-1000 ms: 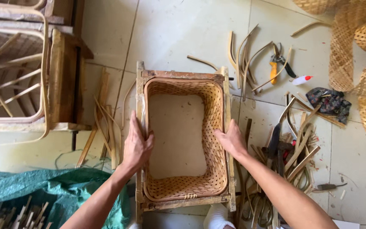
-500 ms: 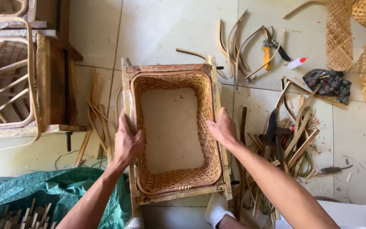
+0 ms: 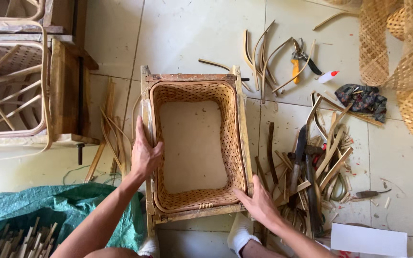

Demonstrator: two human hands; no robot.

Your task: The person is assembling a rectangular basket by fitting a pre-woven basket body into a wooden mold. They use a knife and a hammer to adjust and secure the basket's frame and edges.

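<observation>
A woven rattan basket [image 3: 230, 124] with a pale flat bottom sits inside a rough wooden frame [image 3: 192, 77] on the tiled floor. My left hand [image 3: 143, 152] grips the frame's left rail, fingers curled over the basket's rim. My right hand [image 3: 256, 203] rests on the frame's near right corner, fingers spread across the rim. Two feet in white socks [image 3: 237, 234] show just below the frame.
Rattan strips [image 3: 261, 57], orange-handled pruners [image 3: 296, 64], a small white glue bottle [image 3: 328, 76], a dark cloth [image 3: 363, 99] and a knife among offcuts [image 3: 307, 162] lie right. Woven sheets [image 3: 407, 57] far right. Wooden chair frames [image 3: 29, 91] left. Green tarp [image 3: 48, 208] with sticks bottom left.
My right hand has slid from the right rail's middle down to the near right corner. The left hand keeps its hold on the left rail. The view has shifted slightly.
</observation>
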